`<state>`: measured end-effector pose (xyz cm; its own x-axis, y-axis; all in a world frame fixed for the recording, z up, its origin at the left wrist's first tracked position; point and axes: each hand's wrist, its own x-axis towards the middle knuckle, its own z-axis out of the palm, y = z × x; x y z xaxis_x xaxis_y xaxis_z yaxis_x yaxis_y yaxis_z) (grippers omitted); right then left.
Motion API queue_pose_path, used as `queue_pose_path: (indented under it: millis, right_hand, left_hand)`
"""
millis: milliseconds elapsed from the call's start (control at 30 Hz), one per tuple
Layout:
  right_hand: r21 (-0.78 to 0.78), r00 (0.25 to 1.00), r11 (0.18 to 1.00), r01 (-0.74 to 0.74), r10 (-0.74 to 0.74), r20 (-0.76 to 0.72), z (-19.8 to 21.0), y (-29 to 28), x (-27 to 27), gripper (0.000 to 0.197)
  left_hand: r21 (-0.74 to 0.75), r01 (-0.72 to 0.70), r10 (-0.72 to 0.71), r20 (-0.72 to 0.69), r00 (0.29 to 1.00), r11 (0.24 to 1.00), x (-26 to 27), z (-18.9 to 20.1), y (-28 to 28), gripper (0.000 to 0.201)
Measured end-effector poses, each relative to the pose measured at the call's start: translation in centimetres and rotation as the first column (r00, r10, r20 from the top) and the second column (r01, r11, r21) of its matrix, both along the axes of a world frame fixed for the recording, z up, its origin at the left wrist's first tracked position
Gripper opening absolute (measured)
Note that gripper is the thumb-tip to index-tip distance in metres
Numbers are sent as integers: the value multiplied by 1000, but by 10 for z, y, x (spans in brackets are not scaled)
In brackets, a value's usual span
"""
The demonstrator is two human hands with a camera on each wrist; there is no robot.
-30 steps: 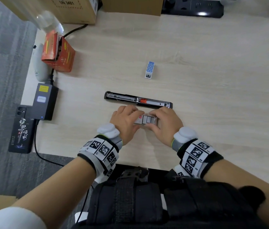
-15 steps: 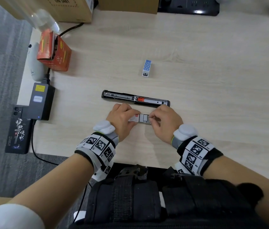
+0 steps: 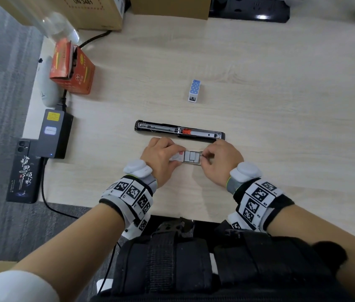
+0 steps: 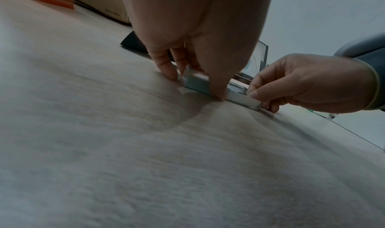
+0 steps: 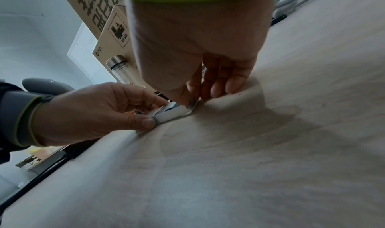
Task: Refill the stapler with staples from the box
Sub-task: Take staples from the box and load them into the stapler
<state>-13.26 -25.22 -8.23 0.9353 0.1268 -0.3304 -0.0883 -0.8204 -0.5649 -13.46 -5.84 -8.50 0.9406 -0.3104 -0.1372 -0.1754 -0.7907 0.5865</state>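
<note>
A black stapler (image 3: 179,132) lies opened flat on the wooden table, its magazine facing up with an orange pusher near the middle. Just in front of it is a small white staple box (image 3: 190,158) (image 4: 198,83) (image 5: 172,114), partly slid open with grey staple strips showing in its tray. My left hand (image 3: 175,159) (image 4: 198,76) (image 5: 93,109) grips the box's sleeve between thumb and fingers. My right hand (image 3: 204,158) (image 4: 312,86) (image 5: 198,91) pinches the tray's right end. Both hands rest low on the table.
A small blue dotted box (image 3: 194,90) stands behind the stapler. At the left are an orange carton (image 3: 72,68), a black power adapter (image 3: 52,132) with its cable, and a phone (image 3: 24,171) at the table's edge. Cardboard boxes (image 3: 98,9) and a power strip (image 3: 250,12) line the back.
The tray has slid out of the sleeve to the right, showing more of the staples. My hands have drawn slightly apart.
</note>
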Motion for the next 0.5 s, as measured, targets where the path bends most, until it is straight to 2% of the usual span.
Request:
queue_pose_path:
  millis: [167,233,267,300,367,433,500]
  right_hand:
    - [88,998,996,26,-32,57,13,-7,1,5]
    - [153,996,988,31,-43,77,22,-8,3,6]
    - [202,995,979,36,-54,83,26,-7,4,6]
    - [256,994,966,49,-72,83,30,-4,7,7]
    - [346,991,933,98,-123,52,35,0,10,8]
    - [404,985,903,149,-170,17,37,3,14,8]
    - [438,980,881,179,-198,-2,37,4,15,7]
  left_hand:
    - [92,35,-40,54,998,995,3,7,0,46]
    - [28,33,-36,96,995,999,7,16,-5,41]
    - [-70,2,2,55,998,998,10,21,-9,35]
    - [-190,-65,57,-46,997,980,14,28,-13,28]
    - [-374,-255,129,-331,935,891,23,38,-23,17]
    - [-471,-416,160,-492,856,778,30,43,-28,10]
    - [-502,-503,172,-566,806,704,33,45,-29,7]
